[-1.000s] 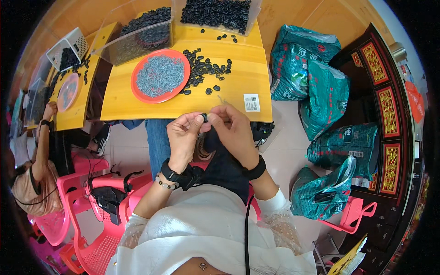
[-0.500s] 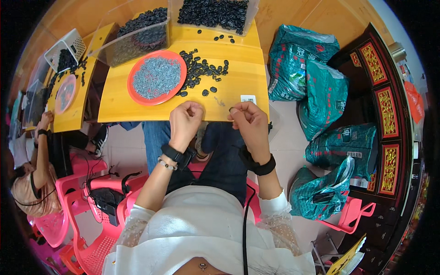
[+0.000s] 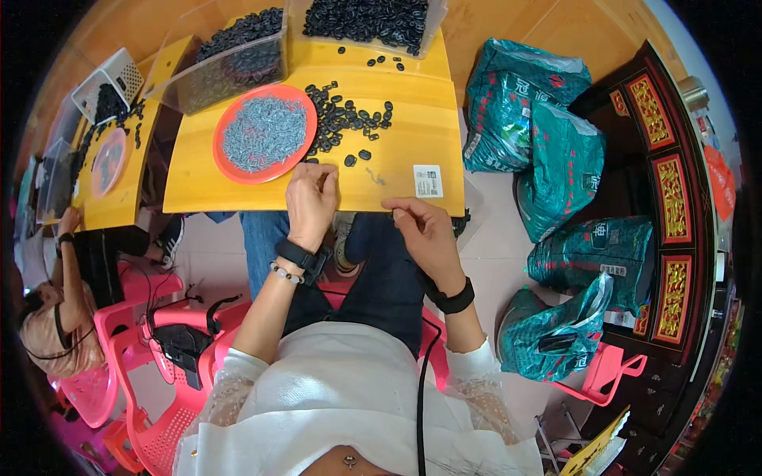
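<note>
My left hand (image 3: 311, 202) is by the near edge of a red plate (image 3: 221, 151) heaped with small grey screws (image 3: 263, 133). Its fingertips are pinched together, and whatever they hold is too small to make out. At the table's front edge my right hand (image 3: 429, 234) is closed, thumb against forefinger, with a small dark piece (image 3: 394, 211) showing at the tips; it looks like one of the black plastic pieces. Several loose black oval plastic pieces (image 3: 349, 119) are scattered just right of the plate, and a couple lie nearer to my hands.
Two clear bins (image 3: 287, 55) of black pieces stand at the back of the yellow table (image 3: 413, 95). A white printed label (image 3: 428, 181) lies at right. Teal sacks (image 3: 565, 170) stand on the floor. At left, another person (image 3: 67, 317) sits at a second yellow table (image 3: 119, 205).
My left hand has moved slightly left and away from me, to the plate's edge. My right hand has dropped a little toward me and left, uncovering the white label.
</note>
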Action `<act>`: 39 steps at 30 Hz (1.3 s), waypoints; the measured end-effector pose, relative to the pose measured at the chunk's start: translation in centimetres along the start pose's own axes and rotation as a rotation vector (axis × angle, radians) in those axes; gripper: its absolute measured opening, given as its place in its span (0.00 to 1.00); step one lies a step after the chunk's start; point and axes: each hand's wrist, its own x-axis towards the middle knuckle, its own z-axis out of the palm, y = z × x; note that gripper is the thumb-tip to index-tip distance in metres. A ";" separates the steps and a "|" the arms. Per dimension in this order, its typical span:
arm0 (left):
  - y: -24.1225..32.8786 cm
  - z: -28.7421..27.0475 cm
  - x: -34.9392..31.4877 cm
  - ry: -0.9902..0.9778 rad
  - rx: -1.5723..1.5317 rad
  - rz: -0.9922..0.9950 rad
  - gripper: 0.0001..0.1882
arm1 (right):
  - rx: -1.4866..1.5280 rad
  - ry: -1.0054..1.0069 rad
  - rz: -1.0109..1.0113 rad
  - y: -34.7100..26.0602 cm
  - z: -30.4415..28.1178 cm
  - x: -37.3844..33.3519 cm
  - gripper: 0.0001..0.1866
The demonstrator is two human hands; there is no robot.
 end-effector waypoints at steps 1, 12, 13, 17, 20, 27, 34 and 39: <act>0.1 -0.1 0.0 -0.006 0.026 -0.002 0.06 | -0.051 -0.003 -0.011 -0.2 0.0 -0.1 0.10; 2.7 -1.4 -1.4 -0.058 -0.313 -0.167 0.07 | -0.063 0.011 -0.090 -0.9 0.1 0.1 0.11; 3.4 -1.8 -2.0 -0.201 -0.494 -0.309 0.07 | -0.069 0.004 -0.101 -1.1 0.1 0.0 0.12; 5.7 -3.1 -2.6 -0.530 -0.972 -0.606 0.08 | -0.094 -0.081 -0.172 -1.6 -0.2 -0.2 0.16; 5.9 -3.6 -2.7 -0.617 -0.998 -0.607 0.10 | -0.088 -0.132 -0.188 -2.0 -0.2 -0.4 0.17; 6.1 -3.4 -2.9 -0.575 -1.102 -0.677 0.06 | -0.029 -0.055 -0.107 -0.7 0.1 -0.7 0.11; 6.3 -1.6 -4.1 -0.426 -1.015 -0.606 0.06 | -0.047 0.024 -0.048 1.0 -0.1 -1.4 0.08; 6.8 -0.5 -4.4 -0.416 -0.925 -0.520 0.04 | -0.017 0.045 0.003 2.2 -0.6 -1.1 0.07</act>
